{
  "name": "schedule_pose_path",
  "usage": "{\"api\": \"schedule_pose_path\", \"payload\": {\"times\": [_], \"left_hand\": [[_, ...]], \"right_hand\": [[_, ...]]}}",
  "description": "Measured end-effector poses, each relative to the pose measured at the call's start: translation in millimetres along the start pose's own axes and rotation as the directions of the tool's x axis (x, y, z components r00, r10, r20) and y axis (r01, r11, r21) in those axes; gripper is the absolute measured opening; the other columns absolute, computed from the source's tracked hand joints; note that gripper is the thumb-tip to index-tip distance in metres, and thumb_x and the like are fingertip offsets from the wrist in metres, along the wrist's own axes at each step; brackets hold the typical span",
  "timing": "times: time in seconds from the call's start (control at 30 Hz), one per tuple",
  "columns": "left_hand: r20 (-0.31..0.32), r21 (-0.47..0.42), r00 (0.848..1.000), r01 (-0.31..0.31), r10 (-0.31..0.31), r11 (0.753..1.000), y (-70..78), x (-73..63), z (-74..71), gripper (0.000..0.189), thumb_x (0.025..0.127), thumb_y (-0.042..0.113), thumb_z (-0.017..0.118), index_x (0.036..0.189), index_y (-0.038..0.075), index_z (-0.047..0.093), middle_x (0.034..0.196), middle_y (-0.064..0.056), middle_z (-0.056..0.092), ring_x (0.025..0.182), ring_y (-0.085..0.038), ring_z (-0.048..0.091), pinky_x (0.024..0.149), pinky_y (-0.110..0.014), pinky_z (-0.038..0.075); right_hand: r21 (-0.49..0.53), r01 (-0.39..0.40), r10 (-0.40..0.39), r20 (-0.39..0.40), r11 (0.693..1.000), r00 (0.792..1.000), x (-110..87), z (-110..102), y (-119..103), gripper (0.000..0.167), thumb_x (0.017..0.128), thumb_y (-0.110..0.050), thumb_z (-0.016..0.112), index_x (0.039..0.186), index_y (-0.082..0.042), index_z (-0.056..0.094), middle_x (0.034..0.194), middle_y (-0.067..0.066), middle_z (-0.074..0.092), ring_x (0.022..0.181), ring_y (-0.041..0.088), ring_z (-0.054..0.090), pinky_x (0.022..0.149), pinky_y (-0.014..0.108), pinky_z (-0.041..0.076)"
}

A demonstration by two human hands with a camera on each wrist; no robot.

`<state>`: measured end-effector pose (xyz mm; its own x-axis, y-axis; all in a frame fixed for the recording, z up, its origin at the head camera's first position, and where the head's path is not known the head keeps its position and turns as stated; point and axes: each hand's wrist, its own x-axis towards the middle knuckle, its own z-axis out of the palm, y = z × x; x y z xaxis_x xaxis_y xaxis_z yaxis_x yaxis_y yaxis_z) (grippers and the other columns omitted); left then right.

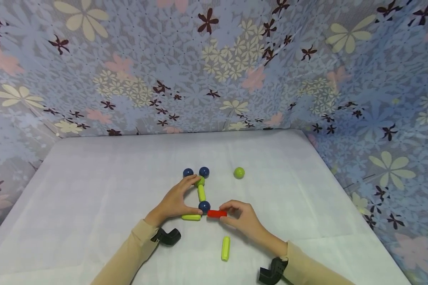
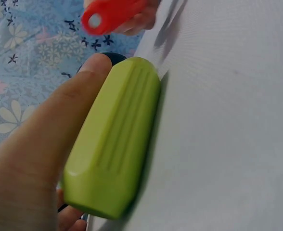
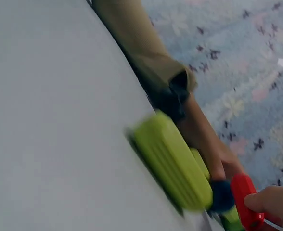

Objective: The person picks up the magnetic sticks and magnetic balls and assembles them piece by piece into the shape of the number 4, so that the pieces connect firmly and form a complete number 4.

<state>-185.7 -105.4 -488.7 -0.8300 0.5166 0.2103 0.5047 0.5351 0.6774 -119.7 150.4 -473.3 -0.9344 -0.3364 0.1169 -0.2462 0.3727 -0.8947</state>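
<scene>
My left hand (image 1: 174, 201) holds a row of toy pieces between fingers and thumb. Its fingers are at a green ball (image 1: 201, 181), its thumb at a dark blue ball (image 1: 204, 206), with a light green rod (image 1: 201, 193) linking them. Beside the thumb lies another light green rod (image 2: 115, 139), ridged along its side. My right hand (image 1: 249, 222) pinches one end of a red rod (image 1: 216, 213), whose other end is close to the blue ball. A round silvery tip (image 2: 94, 20) shows on the red rod in the left wrist view.
Two more blue balls (image 1: 204, 171) sit just beyond the left fingers. A loose green ball (image 1: 239, 172) stands farther right on the white-covered table (image 1: 128, 166). Nearer me lies a single light green rod (image 1: 226, 248). Flowered cloth (image 1: 185, 71) hangs behind the table.
</scene>
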Motion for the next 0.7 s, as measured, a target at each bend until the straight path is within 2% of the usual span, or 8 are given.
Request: {"api": "schedule_pose_path", "payload": {"times": [0.13, 0.23, 0.43, 0.7], "left_hand": [[-0.004, -0.004, 1.000, -0.003, 0.003, 1.000, 0.6, 1.5, 0.7, 0.100, 0.063, 0.045, 0.086, 0.147, 0.020, 0.037, 0.152, -0.012, 0.035, 0.139, -0.035, 0.037, 0.110, -0.057, 0.036], [-0.007, -0.002, 1.000, -0.003, 0.003, 1.000, 0.4, 1.2, 0.9, 0.100, 0.063, 0.045, 0.086, 0.146, 0.020, 0.038, 0.152, -0.012, 0.035, 0.139, -0.035, 0.037, 0.109, -0.058, 0.036], [0.001, -0.009, 1.000, 0.000, 0.000, 1.000, 0.3, 0.1, 1.1, 0.099, 0.063, 0.045, 0.086, 0.146, 0.021, 0.037, 0.153, -0.012, 0.035, 0.140, -0.036, 0.036, 0.109, -0.059, 0.034], [0.004, 0.010, 1.000, 0.004, -0.004, 1.000, 1.9, -1.2, 0.0, 0.100, 0.064, 0.045, 0.086, 0.147, 0.019, 0.037, 0.153, -0.012, 0.034, 0.140, -0.036, 0.036, 0.110, -0.059, 0.034]], "right_hand": [[-0.017, 0.011, -0.012, -0.057, 1.000, 0.998, 7.8, -12, 6, 0.024, 0.079, -0.009, 0.076, 0.103, -0.009, 0.071, 0.098, 0.007, 0.072, 0.087, 0.018, 0.057, 0.078, 0.028, 0.049], [-0.017, 0.013, -0.014, -0.076, 1.000, 0.997, 14.8, -17, 11, 0.024, 0.078, -0.007, 0.076, 0.101, -0.009, 0.072, 0.097, 0.007, 0.072, 0.085, 0.019, 0.056, 0.077, 0.025, 0.048], [-0.037, 0.034, -0.036, -0.042, 0.999, 0.998, 23.3, -21, 18, 0.025, 0.078, -0.009, 0.077, 0.102, -0.009, 0.071, 0.098, 0.006, 0.072, 0.085, 0.016, 0.057, 0.079, 0.021, 0.048], [-0.035, 0.035, -0.036, -0.006, 0.999, 0.999, 25.1, -21, 19, 0.023, 0.079, -0.009, 0.076, 0.102, -0.010, 0.072, 0.099, 0.005, 0.073, 0.088, 0.006, 0.057, 0.082, 0.024, 0.050]]}}
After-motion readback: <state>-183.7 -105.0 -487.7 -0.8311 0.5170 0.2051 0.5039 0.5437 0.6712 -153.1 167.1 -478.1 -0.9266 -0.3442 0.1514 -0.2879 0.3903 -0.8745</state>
